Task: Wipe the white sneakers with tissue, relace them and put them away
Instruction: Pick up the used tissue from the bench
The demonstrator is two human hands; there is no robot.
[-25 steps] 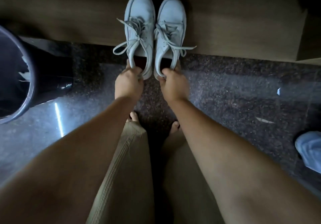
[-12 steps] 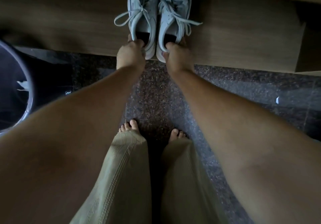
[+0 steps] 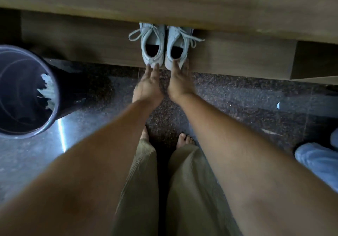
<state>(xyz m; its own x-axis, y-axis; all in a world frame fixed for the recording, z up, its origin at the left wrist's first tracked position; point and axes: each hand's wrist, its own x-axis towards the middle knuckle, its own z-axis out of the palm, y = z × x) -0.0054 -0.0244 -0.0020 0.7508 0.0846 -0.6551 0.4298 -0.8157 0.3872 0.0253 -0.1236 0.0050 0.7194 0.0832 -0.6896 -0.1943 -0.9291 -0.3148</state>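
Observation:
Two white laced sneakers stand side by side on a low wooden shelf [image 3: 237,58], toes hidden under the wooden board above. The left sneaker [image 3: 152,42] and the right sneaker [image 3: 178,42] have their heels at the shelf's front edge. My left hand [image 3: 149,85] is flat with fingers stretched out, fingertips touching the left sneaker's heel. My right hand [image 3: 180,82] is likewise extended, fingertips against the right sneaker's heel. Neither hand grips anything.
A dark round bin [image 3: 23,93] with crumpled tissue [image 3: 47,91] inside stands on the speckled floor at the left. My bare feet and beige trousers [image 3: 182,190] are below. A light blue cloth item [image 3: 318,160] lies at the right edge.
The sneakers have gone further back under the upper board. Both hands have let go of the heels and now only touch them with straight fingers.

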